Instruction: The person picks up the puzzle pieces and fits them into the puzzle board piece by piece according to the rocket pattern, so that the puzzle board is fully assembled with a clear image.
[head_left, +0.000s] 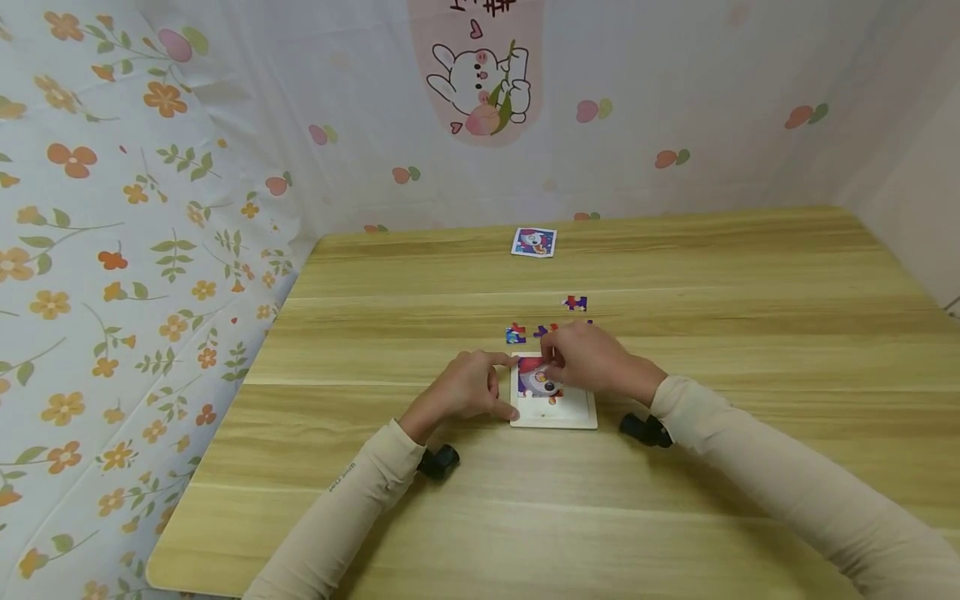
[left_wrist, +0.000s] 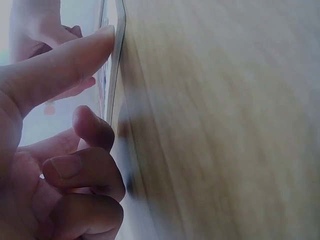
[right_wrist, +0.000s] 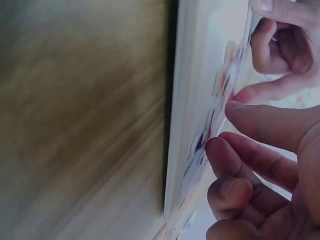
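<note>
A white puzzle tray (head_left: 558, 415) lies on the table, its upper left filled with joined pieces (head_left: 534, 382) showing a pale cartoon face and red hair. My left hand (head_left: 471, 385) rests at its left side, index fingertip at the upper corner and thumb at the lower one; the other fingers are bent in the left wrist view. Over the upper right of the tray, my right hand (head_left: 588, 357) pinches a puzzle piece (right_wrist: 210, 131) between thumb and fingertips, low against the joined pieces. My right hand hides part of the tray in the head view.
Behind the tray lie loose puzzle pieces (head_left: 516, 334), with another loose piece (head_left: 576, 303) farther back. A small picture card (head_left: 534, 242) lies near the back of the wooden table (head_left: 405, 300). A patterned cloth (head_left: 360, 108) hangs behind the table.
</note>
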